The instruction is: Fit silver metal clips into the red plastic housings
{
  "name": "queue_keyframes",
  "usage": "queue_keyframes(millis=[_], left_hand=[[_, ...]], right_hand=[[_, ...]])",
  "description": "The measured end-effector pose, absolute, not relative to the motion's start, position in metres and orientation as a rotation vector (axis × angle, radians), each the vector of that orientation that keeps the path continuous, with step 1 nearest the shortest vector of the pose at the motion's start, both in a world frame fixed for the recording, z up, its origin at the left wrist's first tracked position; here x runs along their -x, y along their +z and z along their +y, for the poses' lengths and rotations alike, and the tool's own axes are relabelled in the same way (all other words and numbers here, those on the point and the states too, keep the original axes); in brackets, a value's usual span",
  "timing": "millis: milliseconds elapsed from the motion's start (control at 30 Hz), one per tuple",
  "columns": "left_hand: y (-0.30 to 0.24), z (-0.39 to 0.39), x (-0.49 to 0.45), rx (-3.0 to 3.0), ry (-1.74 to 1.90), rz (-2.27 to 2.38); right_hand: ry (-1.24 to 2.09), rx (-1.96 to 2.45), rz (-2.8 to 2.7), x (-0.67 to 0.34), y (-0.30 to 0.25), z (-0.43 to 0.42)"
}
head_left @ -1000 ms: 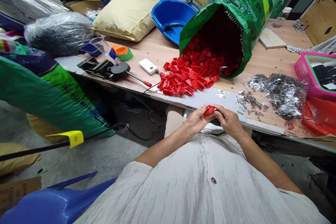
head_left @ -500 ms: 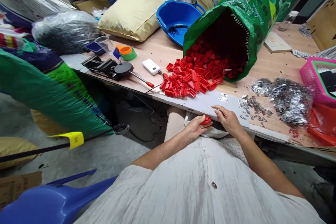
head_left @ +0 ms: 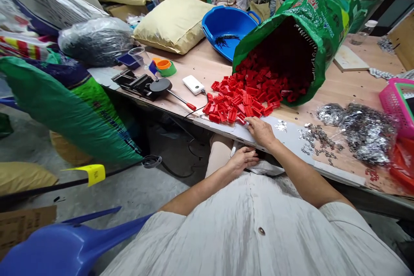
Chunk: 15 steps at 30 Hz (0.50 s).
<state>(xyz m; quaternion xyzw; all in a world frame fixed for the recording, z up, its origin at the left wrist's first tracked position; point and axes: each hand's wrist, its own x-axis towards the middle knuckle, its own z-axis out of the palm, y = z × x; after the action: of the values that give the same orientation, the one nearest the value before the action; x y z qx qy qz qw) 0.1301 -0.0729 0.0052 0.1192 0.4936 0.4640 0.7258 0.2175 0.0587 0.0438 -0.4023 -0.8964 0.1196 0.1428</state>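
Note:
A heap of small red plastic pieces spills from a green sack lying on its side on the wooden table. My right hand lies palm down at the near edge of the heap. Its fingers are stretched out and the fingertips touch a red piece. My left hand rests low in my lap just under the table edge, fingers loosely spread on a white cloth. No red piece shows in it.
Small shiny metal parts and clear bags of them lie right of my hand. A blue tub, a white power bank, a black hand tool, a pink basket, green sacks and a blue chair surround me. Another person sits behind the table.
My hands have parted. The left one dropped into my lap and the red piece it held no longer shows. The right one reached forward and left onto the red heap.

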Motion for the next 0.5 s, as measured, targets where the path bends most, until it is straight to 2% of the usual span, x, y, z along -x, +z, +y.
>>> queue_keyframes(millis=[167, 300, 400, 500], left_hand=[[0.019, -0.075, -0.121, -0.686, 1.194, 1.276], [0.025, -0.065, -0.11, -1.204, 1.456, 1.641], [0.025, -0.057, -0.109, -1.574, 1.391, 1.721], [0.025, -0.053, -0.117, -1.729, 1.308, 1.619]], right_hand=[[0.427, 1.149, -2.503, -0.225, 0.052, 0.052], [0.85, 1.082, -2.203, -0.243, 0.061, 0.028], [1.196, 1.065, -1.99, -0.255, 0.06, 0.007], [1.374, 1.069, -1.881, -0.272, 0.056, -0.005]])
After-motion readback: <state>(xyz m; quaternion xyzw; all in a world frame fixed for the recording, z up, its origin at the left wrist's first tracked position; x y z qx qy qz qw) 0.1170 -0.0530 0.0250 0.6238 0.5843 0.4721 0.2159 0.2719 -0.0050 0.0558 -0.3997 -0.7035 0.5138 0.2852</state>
